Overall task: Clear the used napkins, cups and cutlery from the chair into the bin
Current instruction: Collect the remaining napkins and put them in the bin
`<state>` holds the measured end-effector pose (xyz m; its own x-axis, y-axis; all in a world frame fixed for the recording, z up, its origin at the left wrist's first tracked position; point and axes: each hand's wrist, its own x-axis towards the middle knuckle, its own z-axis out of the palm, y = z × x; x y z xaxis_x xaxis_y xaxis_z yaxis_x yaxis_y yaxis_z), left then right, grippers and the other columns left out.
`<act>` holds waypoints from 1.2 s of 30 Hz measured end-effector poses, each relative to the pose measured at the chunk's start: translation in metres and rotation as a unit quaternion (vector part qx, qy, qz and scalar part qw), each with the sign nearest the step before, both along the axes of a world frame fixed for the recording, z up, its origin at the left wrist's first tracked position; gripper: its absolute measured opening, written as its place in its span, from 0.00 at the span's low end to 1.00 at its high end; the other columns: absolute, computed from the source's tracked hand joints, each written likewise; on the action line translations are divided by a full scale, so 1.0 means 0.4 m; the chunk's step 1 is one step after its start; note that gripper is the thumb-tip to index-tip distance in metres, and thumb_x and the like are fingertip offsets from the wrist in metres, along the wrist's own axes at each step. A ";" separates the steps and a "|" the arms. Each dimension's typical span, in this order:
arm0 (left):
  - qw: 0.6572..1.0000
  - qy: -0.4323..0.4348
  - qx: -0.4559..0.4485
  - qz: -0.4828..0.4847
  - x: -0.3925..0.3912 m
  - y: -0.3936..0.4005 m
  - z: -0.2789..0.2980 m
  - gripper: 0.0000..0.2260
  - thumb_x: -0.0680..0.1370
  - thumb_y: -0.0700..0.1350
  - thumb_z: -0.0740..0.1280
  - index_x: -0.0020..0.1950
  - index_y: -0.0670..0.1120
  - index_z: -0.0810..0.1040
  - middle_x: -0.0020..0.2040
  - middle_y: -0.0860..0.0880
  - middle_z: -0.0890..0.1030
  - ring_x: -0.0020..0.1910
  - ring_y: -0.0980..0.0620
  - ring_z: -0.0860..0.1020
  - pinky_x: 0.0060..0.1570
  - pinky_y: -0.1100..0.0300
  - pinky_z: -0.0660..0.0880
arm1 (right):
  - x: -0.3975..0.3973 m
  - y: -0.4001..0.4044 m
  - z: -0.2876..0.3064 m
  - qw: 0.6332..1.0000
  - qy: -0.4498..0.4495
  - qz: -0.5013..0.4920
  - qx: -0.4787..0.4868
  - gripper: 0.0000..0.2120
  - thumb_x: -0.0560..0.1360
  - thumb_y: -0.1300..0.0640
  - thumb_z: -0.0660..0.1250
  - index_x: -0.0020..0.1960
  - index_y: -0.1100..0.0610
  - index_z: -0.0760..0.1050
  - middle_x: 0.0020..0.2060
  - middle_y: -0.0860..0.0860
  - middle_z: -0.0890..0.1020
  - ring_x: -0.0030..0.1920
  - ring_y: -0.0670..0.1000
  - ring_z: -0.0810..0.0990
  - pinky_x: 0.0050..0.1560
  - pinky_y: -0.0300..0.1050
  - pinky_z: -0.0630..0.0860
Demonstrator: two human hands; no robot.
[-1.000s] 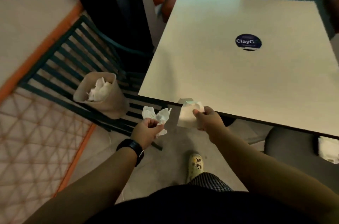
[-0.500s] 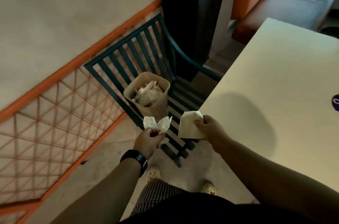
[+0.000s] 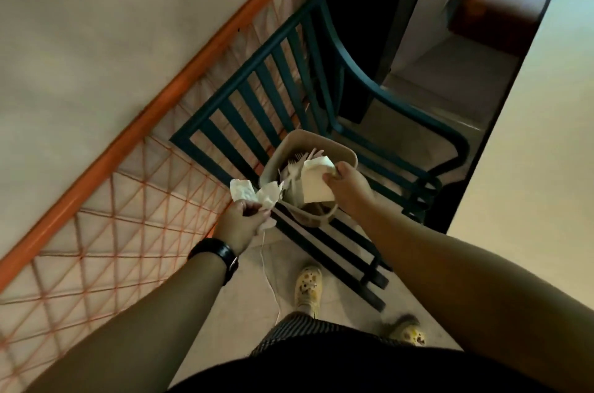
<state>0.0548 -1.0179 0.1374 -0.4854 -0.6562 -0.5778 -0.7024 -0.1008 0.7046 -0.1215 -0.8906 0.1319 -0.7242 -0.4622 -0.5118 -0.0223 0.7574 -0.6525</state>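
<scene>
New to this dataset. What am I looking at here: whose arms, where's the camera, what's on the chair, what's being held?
There is no robot: these are a person's two bare arms, filmed by one wide-angle camera worn on their head, looking forward and down. That is why you also see their shoes on the floor.

A dark green slatted chair stands by the wall. On its seat is a tan bin, with white plastic forks and paper in it.

The left hand, with a black watch on the wrist, grips a crumpled napkin just beside the bin. The right hand pinches a flatter folded napkin over the bin's opening. A pale table runs along the right edge.
</scene>
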 end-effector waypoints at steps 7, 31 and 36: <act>0.999 0.001 0.005 -0.035 -0.061 -0.127 -0.046 0.08 0.74 0.46 0.72 0.50 0.47 0.78 0.42 0.51 0.80 0.37 0.54 0.77 0.47 0.57 0.78 | -0.036 -0.059 -0.066 0.951 0.032 0.218 0.216 0.14 0.76 0.52 0.61 0.60 0.53 0.76 0.58 0.56 0.78 0.60 0.61 0.75 0.59 0.57 0.70; 0.955 -0.048 0.019 -0.291 -0.347 -0.052 -0.086 0.19 0.78 0.51 0.65 0.68 0.55 0.70 0.66 0.48 0.73 0.60 0.48 0.74 0.61 0.47 0.73 | -0.025 0.158 -0.033 0.992 -0.038 -0.114 0.033 0.13 0.80 0.52 0.63 0.64 0.50 0.74 0.55 0.48 0.79 0.52 0.46 0.78 0.53 0.43 0.76; 0.937 -0.009 0.017 -0.349 -0.361 0.055 -0.042 0.09 0.79 0.52 0.62 0.59 0.59 0.74 0.61 0.52 0.75 0.56 0.51 0.74 0.57 0.53 0.73 | -0.029 0.239 0.013 0.989 -0.059 -0.134 -0.007 0.12 0.79 0.51 0.64 0.62 0.50 0.74 0.55 0.48 0.79 0.53 0.46 0.78 0.52 0.41 0.75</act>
<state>-0.0894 -0.9959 0.1207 -0.7793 -0.1645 -0.6047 -0.6175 0.3659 0.6963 -0.1333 -0.7950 0.1373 -0.7568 -0.2696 -0.5955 0.2551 0.7170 -0.6487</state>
